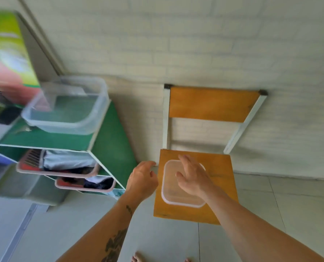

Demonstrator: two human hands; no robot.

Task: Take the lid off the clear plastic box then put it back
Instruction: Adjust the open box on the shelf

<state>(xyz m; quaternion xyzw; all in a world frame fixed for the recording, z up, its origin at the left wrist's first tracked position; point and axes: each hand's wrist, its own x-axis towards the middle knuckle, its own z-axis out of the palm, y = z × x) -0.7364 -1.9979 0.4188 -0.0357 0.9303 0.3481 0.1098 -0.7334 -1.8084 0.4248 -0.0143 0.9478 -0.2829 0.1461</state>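
A clear plastic box (171,193) with its lid on rests on the orange wooden seat of a chair (222,188). My right hand (192,176) hovers over the box's top with fingers spread and holds nothing; whether it touches the lid I cannot tell. My left hand (141,179) hangs just left of the chair seat, off the box, fingers loosely curled and empty. My right hand hides part of the lid's right side.
A green shelf unit (108,140) stands to the left, with a larger open clear tub (66,106) on top and pink baskets (57,167) of clothes below. The chair backs against a white brick wall (195,44). Pale tiled floor (157,239) lies underneath, with my toes at the bottom edge.
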